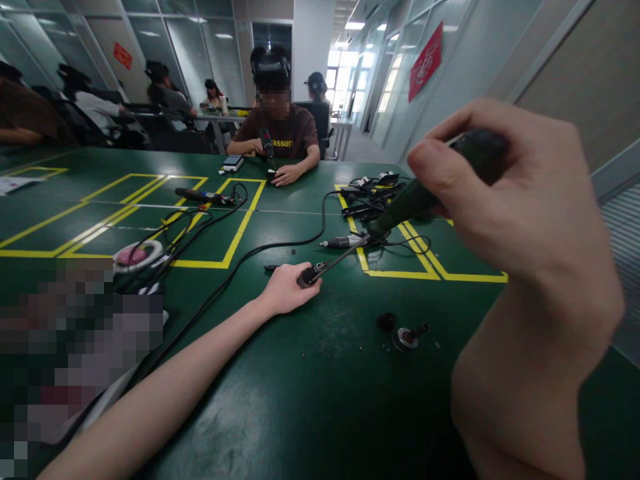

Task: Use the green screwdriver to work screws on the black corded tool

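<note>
My right hand is wrapped round the dark green handle of a screwdriver, raised at the right. Its thin shaft slants down to the left, and the tip meets or nearly meets a small black cylindrical part. That part is held against the green table by my left hand, whose fingers close round it. To the right of my left hand lie a round metal-rimmed part and a small black piece, with tiny bits scattered near them.
A grey and black electric screwdriver lies beyond my left hand, near a heap of black cables. A tape roll and cables are at left. Across the table a person holds a tool. Yellow tape marks the table.
</note>
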Tool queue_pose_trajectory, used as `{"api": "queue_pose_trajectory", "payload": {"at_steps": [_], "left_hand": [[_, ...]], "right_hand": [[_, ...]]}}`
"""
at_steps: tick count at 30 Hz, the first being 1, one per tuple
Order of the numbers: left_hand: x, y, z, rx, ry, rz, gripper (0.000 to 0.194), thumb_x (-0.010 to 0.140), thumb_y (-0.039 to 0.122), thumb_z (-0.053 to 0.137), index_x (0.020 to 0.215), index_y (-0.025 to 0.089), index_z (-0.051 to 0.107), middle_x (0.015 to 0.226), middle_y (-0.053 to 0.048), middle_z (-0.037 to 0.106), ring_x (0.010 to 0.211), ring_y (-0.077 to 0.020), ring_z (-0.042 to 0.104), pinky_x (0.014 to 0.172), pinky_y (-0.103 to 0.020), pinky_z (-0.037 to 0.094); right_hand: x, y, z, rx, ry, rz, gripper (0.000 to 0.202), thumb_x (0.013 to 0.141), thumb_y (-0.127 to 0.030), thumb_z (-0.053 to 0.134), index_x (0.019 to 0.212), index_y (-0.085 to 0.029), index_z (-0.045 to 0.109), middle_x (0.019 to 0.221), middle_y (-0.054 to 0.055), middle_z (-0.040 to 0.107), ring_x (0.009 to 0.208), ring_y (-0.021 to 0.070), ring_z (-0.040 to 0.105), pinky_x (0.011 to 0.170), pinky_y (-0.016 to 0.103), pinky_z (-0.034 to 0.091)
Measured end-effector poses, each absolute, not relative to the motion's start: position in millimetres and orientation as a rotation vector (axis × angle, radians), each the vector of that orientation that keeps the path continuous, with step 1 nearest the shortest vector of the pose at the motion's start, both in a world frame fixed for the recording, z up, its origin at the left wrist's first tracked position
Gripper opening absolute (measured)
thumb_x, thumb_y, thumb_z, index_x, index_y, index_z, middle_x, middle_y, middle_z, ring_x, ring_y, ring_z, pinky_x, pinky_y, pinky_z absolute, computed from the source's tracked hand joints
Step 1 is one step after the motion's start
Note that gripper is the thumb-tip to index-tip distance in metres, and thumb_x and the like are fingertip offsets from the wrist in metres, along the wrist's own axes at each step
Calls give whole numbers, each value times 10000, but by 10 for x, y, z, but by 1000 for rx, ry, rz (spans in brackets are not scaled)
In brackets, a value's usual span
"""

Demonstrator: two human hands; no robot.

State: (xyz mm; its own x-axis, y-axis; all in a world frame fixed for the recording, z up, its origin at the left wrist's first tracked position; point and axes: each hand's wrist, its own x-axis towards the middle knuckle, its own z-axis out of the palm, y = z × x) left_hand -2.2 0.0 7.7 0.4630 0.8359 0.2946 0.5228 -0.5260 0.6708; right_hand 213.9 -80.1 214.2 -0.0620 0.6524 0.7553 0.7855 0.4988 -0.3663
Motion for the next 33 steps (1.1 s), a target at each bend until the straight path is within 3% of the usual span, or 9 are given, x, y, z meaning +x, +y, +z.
{"api": "queue_pose_trajectory", "payload": {"at_steps": [3, 7, 10, 15, 21, 24, 28, 33], "left_hand": [[-20, -8, 93, 2222, 1120, 831, 352, 870, 326, 647, 641, 223, 400, 574, 55, 439, 547, -112, 391, 606, -265, 299], [-20, -8, 97, 2216, 1120, 836, 351, 874, 324, 637, 640, 224, 395, 571, 55, 430, 551, -113, 388, 608, -266, 297], [-21, 0, 83, 2214, 1121, 835, 355, 875, 336, 636, 642, 224, 393, 573, 55, 426, 550, -112, 382, 610, -267, 293], [-22, 2, 75, 2220, 1122, 833, 359, 872, 336, 638, 642, 225, 387, 574, 58, 418, 548, -110, 374, 608, -266, 287], [-19, -3, 87, 2206, 1141, 818, 360, 871, 341, 644, 643, 225, 391, 578, 52, 437, 554, -112, 386, 608, -265, 297], [-19, 0, 84, 2209, 1138, 832, 362, 874, 343, 645, 640, 223, 395, 577, 51, 443, 554, -111, 388, 608, -263, 300], [-27, 7, 77, 2223, 1124, 850, 355, 874, 335, 650, 641, 221, 409, 573, 53, 447, 552, -109, 392, 605, -259, 301], [-31, 0, 89, 2224, 1121, 844, 364, 881, 331, 648, 641, 222, 398, 573, 56, 444, 542, -105, 389, 602, -260, 304]], "right_hand": [[2124, -812, 2147, -1194, -1767, -120, 335, 934, -494, 659, 724, -245, 581, 640, -15, 518, 597, 153, 487, 581, 340, 372], [2116, -847, 2150, -1183, -1766, -98, 101, 845, -335, 653, 855, -240, 619, 820, -12, 624, 667, 130, 537, 603, 304, 399], [2131, -825, 2131, -1162, -1790, -119, 107, 852, -337, 639, 856, -232, 617, 813, -11, 606, 650, 118, 507, 587, 291, 392], [2159, -767, 2090, -1175, -1781, -207, 365, 978, -510, 661, 759, -224, 603, 643, -28, 501, 579, 123, 456, 550, 297, 347], [2164, -822, 2105, -1166, -1803, -173, 111, 931, -325, 682, 891, -224, 659, 837, -20, 634, 679, 114, 543, 604, 271, 411], [2155, -798, 2110, -1145, -1819, -202, 198, 945, -409, 700, 904, -221, 654, 848, -9, 628, 680, 119, 541, 597, 278, 428], [2153, -769, 2113, -1150, -1808, -231, 463, 1017, -613, 622, 778, -217, 596, 664, -26, 522, 583, 109, 464, 553, 292, 369], [2201, -809, 2119, -1147, -1839, -205, 179, 987, -367, 627, 891, -218, 657, 789, -10, 603, 674, 121, 542, 615, 287, 432]]}}
